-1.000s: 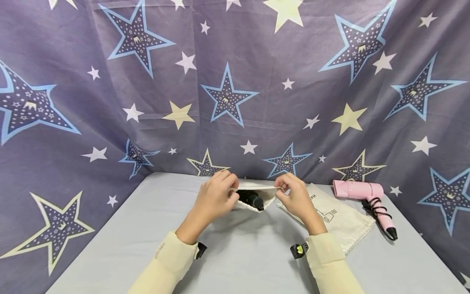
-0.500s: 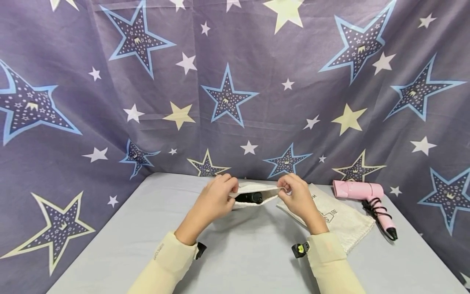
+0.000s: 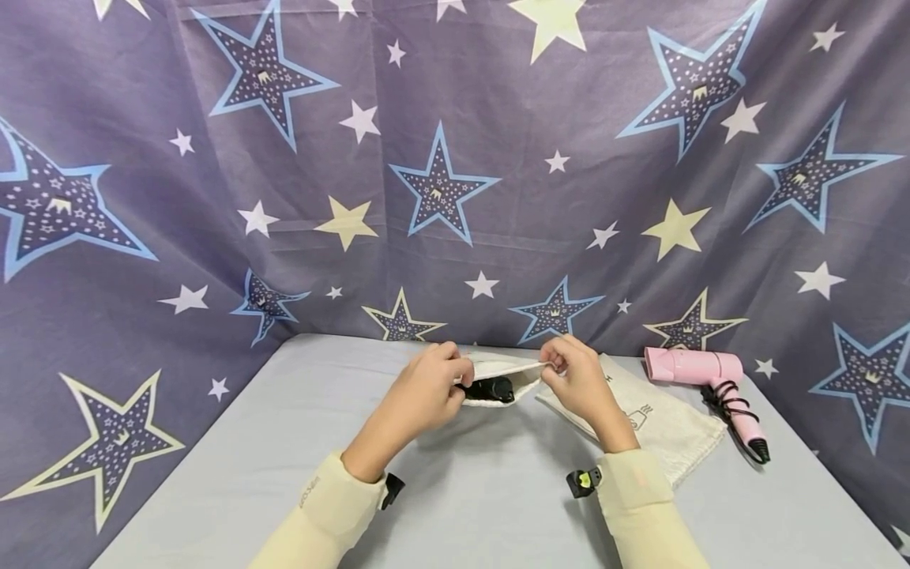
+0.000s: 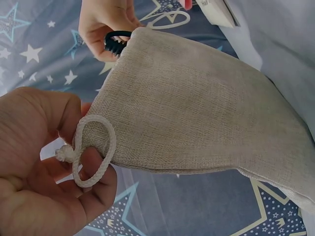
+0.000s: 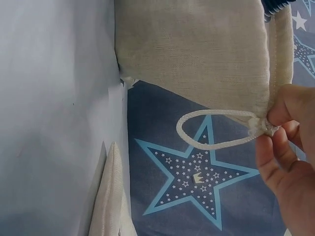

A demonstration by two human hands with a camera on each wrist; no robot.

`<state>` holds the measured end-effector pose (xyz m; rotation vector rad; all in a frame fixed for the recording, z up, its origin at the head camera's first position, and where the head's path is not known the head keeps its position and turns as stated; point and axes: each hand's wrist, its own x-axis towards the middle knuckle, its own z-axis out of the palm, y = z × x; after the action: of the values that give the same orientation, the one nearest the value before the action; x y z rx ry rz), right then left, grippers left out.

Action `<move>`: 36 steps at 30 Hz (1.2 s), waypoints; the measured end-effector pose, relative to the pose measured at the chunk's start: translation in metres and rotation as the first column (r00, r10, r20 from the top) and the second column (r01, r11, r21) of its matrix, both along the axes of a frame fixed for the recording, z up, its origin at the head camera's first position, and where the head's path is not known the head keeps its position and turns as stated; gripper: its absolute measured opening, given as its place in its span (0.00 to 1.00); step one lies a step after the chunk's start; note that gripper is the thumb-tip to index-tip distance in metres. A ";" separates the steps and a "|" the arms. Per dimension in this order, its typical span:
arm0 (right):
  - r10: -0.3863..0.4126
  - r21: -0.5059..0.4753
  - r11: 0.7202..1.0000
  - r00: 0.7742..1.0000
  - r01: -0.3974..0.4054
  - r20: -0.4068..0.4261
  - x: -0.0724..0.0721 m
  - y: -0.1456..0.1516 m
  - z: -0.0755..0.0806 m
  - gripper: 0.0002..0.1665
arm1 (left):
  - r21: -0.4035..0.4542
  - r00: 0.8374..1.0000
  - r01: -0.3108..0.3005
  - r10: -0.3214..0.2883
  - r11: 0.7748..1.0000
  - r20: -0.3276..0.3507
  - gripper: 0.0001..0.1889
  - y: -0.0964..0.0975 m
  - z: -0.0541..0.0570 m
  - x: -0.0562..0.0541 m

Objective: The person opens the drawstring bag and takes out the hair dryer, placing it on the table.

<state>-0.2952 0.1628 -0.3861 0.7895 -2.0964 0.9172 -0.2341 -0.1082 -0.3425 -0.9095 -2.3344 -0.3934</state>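
Note:
A beige linen drawstring bag (image 4: 187, 98) hangs between both hands with its mouth parted. Inside the mouth, a black object (image 3: 494, 389) shows its rounded end; a ribbed black cord end (image 4: 115, 47) pokes out in the left wrist view. The rest of it is hidden by cloth. My left hand (image 3: 425, 389) grips the left corner of the mouth, a white cord loop (image 4: 111, 147) lying over its fingertips. At the opposite corner my right hand (image 3: 579, 383) pinches the rim beside the knot of another cord loop (image 5: 206, 146).
A second beige bag (image 3: 668, 431) with a printed drawing lies flat to the right on the grey-covered table (image 3: 483, 506). Beyond it is a pink hair dryer (image 3: 693, 367), black cord wound round its handle. A star-patterned curtain (image 3: 455, 103) closes off the back and sides.
My left hand has shifted slightly right and its fingers have moved along the rim. The right hand has edged a little to the right. The black end has changed its tilt within the mouth.

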 end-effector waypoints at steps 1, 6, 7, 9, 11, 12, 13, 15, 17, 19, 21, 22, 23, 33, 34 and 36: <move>-0.001 0.003 1.000 1.000 0.001 0.005 0.000 0.001 0.000 0.14 | -0.002 1.000 0.003 -0.003 1.000 0.003 0.12 0.001 0.000 0.001; -0.007 0.016 1.000 0.998 0.006 0.063 0.002 0.004 0.001 0.14 | -0.009 0.999 0.015 -0.015 1.000 0.039 0.11 0.007 -0.001 0.003; -0.008 0.024 1.000 0.997 0.006 0.078 0.002 0.005 0.001 0.14 | -0.008 0.999 0.016 -0.015 1.000 0.051 0.11 0.007 -0.001 0.003; -0.010 0.047 0.999 0.994 0.005 0.109 0.002 0.007 0.002 0.13 | -0.004 0.997 0.016 -0.016 1.000 0.069 0.11 0.009 -0.003 0.003; -0.006 0.076 0.997 0.990 -0.004 0.139 0.002 0.009 0.002 0.13 | 0.006 0.996 0.019 -0.020 1.000 0.085 0.11 0.009 -0.004 0.003; -0.005 0.094 0.996 0.988 -0.009 0.151 0.002 0.010 0.001 0.13 | 0.013 0.995 0.024 -0.025 1.000 0.094 0.10 0.009 -0.004 0.002; -0.005 0.113 0.994 0.987 -0.013 0.161 0.002 0.011 0.001 0.13 | 0.025 0.994 0.031 -0.033 0.999 0.103 0.10 0.009 -0.005 0.001; 0.007 0.147 0.989 0.984 -0.034 0.179 0.002 0.013 0.001 0.14 | 0.044 0.992 0.043 -0.048 0.998 0.119 0.11 0.009 -0.006 -0.001; 0.034 0.180 0.981 0.981 -0.068 0.189 0.002 0.015 0.000 0.14 | 0.057 0.988 0.054 -0.062 0.997 0.143 0.11 0.008 -0.008 -0.002; 0.063 0.215 0.971 0.979 -0.105 0.194 0.001 0.016 -0.001 0.15 | 0.062 0.983 0.062 -0.071 0.996 0.170 0.12 0.008 -0.009 -0.004; 0.097 0.250 0.958 0.977 -0.143 0.189 0.001 0.017 -0.003 0.16 | 0.057 0.978 0.065 -0.075 0.996 0.196 0.12 0.008 -0.011 -0.006; 0.111 0.267 0.951 0.978 -0.157 0.179 0.000 0.018 -0.004 0.17 | 0.055 0.975 0.066 -0.076 0.996 0.209 0.12 0.008 -0.011 -0.006; 0.123 0.283 0.944 0.978 -0.168 0.171 0.000 0.018 -0.005 0.17 | 0.052 0.972 0.067 -0.077 0.996 0.221 0.12 0.008 -0.012 -0.006; 0.251 0.383 0.883 0.962 -0.272 0.106 0.000 0.016 -0.015 0.20 | 0.032 0.942 0.080 -0.086 0.996 0.323 0.10 0.010 -0.027 -0.013; 0.254 0.396 0.877 0.962 -0.272 0.100 0.000 0.016 -0.016 0.20 | 0.024 0.938 0.083 -0.086 0.996 0.337 0.10 0.011 -0.030 -0.014; 0.253 0.421 0.866 0.963 -0.270 0.098 0.001 0.016 -0.018 0.20 | 0.003 0.927 0.094 -0.089 0.996 0.364 0.10 0.012 -0.035 -0.016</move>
<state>-0.2939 0.1787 -0.4038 1.3221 -2.2989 0.6041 -0.2504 -0.0959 -0.3778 -1.0275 -2.6369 -0.6322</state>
